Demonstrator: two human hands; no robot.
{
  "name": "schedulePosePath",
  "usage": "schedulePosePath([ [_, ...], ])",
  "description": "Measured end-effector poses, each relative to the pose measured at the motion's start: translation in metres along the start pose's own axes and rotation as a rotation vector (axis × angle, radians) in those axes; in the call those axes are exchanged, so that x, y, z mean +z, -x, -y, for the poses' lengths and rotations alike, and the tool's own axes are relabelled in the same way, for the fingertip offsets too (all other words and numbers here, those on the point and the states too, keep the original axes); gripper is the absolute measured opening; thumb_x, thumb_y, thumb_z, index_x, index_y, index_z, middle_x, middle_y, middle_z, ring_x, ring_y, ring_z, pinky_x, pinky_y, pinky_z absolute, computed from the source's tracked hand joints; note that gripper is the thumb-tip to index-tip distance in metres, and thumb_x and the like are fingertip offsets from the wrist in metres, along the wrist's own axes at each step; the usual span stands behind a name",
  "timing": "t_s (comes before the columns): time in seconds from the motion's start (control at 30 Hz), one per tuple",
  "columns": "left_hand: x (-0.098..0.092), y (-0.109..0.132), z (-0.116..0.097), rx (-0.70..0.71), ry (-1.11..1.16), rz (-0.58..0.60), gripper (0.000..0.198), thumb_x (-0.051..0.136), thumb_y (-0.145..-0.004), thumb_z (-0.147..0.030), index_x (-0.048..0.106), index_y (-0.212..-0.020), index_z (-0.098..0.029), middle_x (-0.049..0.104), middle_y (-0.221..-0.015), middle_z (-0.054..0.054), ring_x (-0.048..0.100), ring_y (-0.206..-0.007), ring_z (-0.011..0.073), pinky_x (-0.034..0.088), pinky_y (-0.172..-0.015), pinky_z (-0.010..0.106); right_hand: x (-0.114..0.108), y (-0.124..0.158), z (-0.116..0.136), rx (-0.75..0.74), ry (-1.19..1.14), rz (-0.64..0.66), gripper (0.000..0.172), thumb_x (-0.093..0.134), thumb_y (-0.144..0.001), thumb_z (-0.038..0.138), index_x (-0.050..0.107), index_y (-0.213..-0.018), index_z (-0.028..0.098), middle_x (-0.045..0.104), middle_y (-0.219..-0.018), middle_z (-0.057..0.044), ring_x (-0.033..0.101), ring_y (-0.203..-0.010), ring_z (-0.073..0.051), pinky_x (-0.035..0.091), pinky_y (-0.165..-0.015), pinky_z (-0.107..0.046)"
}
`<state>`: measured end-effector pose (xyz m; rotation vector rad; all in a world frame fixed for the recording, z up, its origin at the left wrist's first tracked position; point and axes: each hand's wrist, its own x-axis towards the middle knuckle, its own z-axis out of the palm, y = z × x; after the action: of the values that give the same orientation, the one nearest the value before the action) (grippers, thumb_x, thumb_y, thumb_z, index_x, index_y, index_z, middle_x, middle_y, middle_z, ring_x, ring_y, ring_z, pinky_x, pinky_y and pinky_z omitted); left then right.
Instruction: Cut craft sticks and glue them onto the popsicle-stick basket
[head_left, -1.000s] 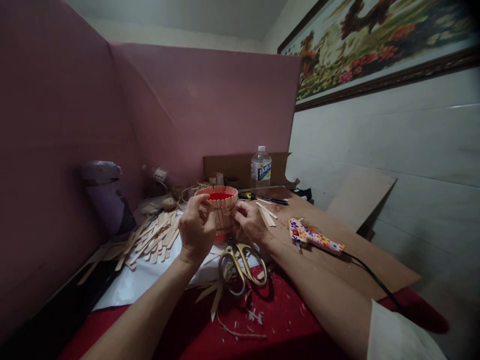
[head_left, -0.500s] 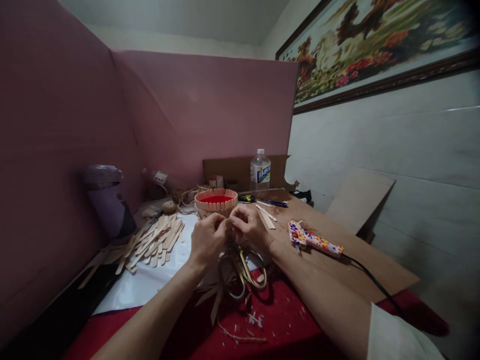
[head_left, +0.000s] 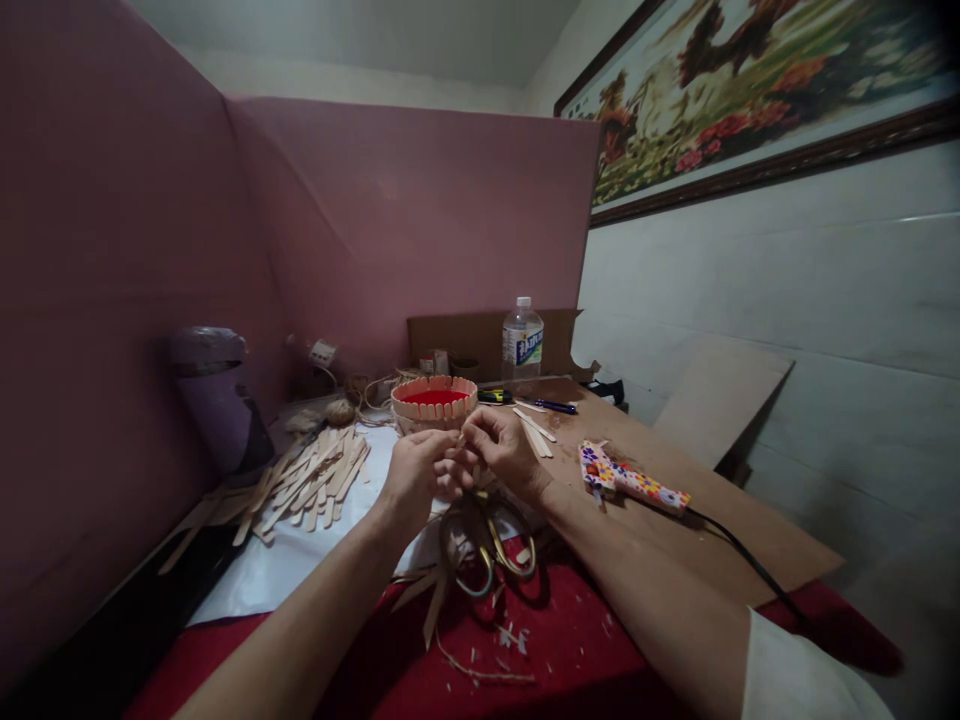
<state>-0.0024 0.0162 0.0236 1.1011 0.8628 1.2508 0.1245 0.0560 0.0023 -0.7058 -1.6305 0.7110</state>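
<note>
My left hand (head_left: 424, 470) and my right hand (head_left: 499, 445) meet fingertip to fingertip at the middle of the view. Both are closed in a pinch on something too small to make out. Just behind them stands a round container (head_left: 433, 398) with a scalloped rim of wooden sticks and a red inside. Below my hands lies a pair of scissors (head_left: 491, 545), its gold-coloured handles toward me and its blades hidden.
Wooden sticks (head_left: 315, 480) are piled at left on a white sheet (head_left: 255, 590). A flower-patterned glue gun (head_left: 634, 482) lies on cardboard (head_left: 675, 550) at right. Behind stand a plastic bottle (head_left: 523, 345) and a ball of twine (head_left: 340, 411). A purple container (head_left: 221, 400) is far left.
My left hand has turned a little, and its lower fingers now show spread beneath the pinch. The fingertips of both hands remain together. The view has shifted slightly.
</note>
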Motion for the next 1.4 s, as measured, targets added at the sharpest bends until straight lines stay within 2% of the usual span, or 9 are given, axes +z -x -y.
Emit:
schedulePosePath([
  [0.17, -0.0011, 0.0, -0.0025, -0.077, 0.094, 0.03, 0.012, 0.054, -0.063, -0.012, 0.062, -0.068, -0.005, 0.064, -0.061, 0.009, 0.052, -0.042, 0.007, 0.04, -0.038, 0.016, -0.0005, 0.0024, -0.0011, -0.079, 0.161, -0.024, 0.017, 0.051, -0.079, 0.027, 0.052, -0.065, 0.018, 0.051, -0.056, 0.003, 0.047, -0.053, -0.011, 0.036, -0.051, -0.022],
  [0.27, -0.0013, -0.0007, -0.0027, -0.112, 0.122, 0.033, 0.015, 0.05, -0.064, -0.01, 0.062, -0.07, -0.004, 0.064, -0.062, 0.01, 0.055, -0.044, 0.0086, 0.043, -0.04, 0.017, -0.001, 0.0035, 0.0004, -0.123, 0.233, -0.042, 0.016, 0.049, -0.08, 0.024, 0.051, -0.065, 0.018, 0.052, -0.058, 0.002, 0.047, -0.055, -0.011, 0.035, -0.052, -0.021],
  [0.43, -0.0014, -0.0007, -0.0017, -0.06, 0.076, 0.035, 0.008, 0.056, -0.065, -0.012, 0.06, -0.069, -0.006, 0.065, -0.063, 0.01, 0.055, -0.043, 0.0097, 0.045, -0.04, 0.02, -0.0018, 0.0043, 0.0027, -0.123, 0.29, -0.034, 0.018, 0.048, -0.082, 0.025, 0.05, -0.065, 0.018, 0.048, -0.054, 0.003, 0.044, -0.052, -0.01, 0.033, -0.05, -0.021],
  [0.63, 0.0002, -0.0002, -0.0019, -0.062, 0.115, 0.047, 0.006, 0.055, -0.064, -0.011, 0.059, -0.069, -0.008, 0.064, -0.062, 0.008, 0.055, -0.044, 0.009, 0.045, -0.041, 0.019, -0.0011, 0.005, 0.0031, -0.104, 0.323, -0.047, 0.019, 0.048, -0.083, 0.028, 0.051, -0.066, 0.019, 0.052, -0.056, 0.002, 0.046, -0.054, -0.012, 0.035, -0.052, -0.022],
  [0.77, -0.0005, -0.0001, -0.0011, -0.029, 0.085, 0.002, 0.011, 0.063, -0.061, -0.01, 0.057, -0.071, -0.009, 0.064, -0.059, 0.006, 0.054, -0.041, 0.0099, 0.044, -0.039, 0.02, -0.0008, 0.0055, 0.0034, -0.11, 0.319, -0.051, 0.019, 0.048, -0.084, 0.028, 0.051, -0.067, 0.019, 0.053, -0.057, 0.001, 0.047, -0.057, -0.013, 0.036, -0.055, -0.023],
  [0.97, -0.0035, -0.0028, -0.0009, 0.077, 0.078, -0.037, 0.022, 0.07, -0.06, -0.021, 0.058, -0.075, -0.01, 0.063, -0.059, 0.003, 0.052, -0.04, 0.0086, 0.039, -0.035, 0.018, 0.0003, 0.0068, 0.0022, -0.112, 0.294, -0.021, 0.022, 0.049, -0.084, 0.032, 0.051, -0.067, 0.019, 0.053, -0.06, 0.001, 0.047, -0.057, -0.012, 0.035, -0.054, -0.022],
  [1.13, -0.0011, -0.0033, 0.0002, 0.151, -0.037, -0.113, 0.026, 0.073, -0.054, -0.024, 0.059, -0.07, -0.009, 0.061, -0.053, 0.002, 0.049, -0.036, 0.0081, 0.035, -0.033, 0.018, 0.0003, 0.0068, 0.0033, -0.1, 0.278, 0.003, 0.019, 0.047, -0.085, 0.031, 0.052, -0.071, 0.019, 0.056, -0.062, 0.001, 0.05, -0.059, -0.013, 0.037, -0.056, -0.023],
  [1.27, -0.0006, -0.0014, 0.0005, 0.207, 0.006, -0.073, 0.026, 0.071, -0.056, -0.023, 0.06, -0.076, -0.01, 0.061, -0.056, 0.0, 0.05, -0.039, 0.0087, 0.039, -0.036, 0.02, -0.0006, 0.0064, 0.0054, -0.103, 0.277, 0.022, 0.019, 0.048, -0.084, 0.03, 0.053, -0.07, 0.019, 0.055, -0.06, 0.001, 0.048, -0.056, -0.012, 0.036, -0.054, -0.023],
  [1.4, -0.0019, -0.0006, -0.0003, 0.186, 0.079, -0.048, 0.025, 0.071, -0.057, -0.024, 0.06, -0.075, -0.01, 0.062, -0.059, 0.001, 0.051, -0.041, 0.008, 0.04, -0.037, 0.019, -0.0001, 0.0074, 0.0058, -0.111, 0.268, 0.02, 0.02, 0.046, -0.085, 0.031, 0.052, -0.07, 0.019, 0.054, -0.061, 0.001, 0.049, -0.057, -0.012, 0.037, -0.055, -0.023],
])
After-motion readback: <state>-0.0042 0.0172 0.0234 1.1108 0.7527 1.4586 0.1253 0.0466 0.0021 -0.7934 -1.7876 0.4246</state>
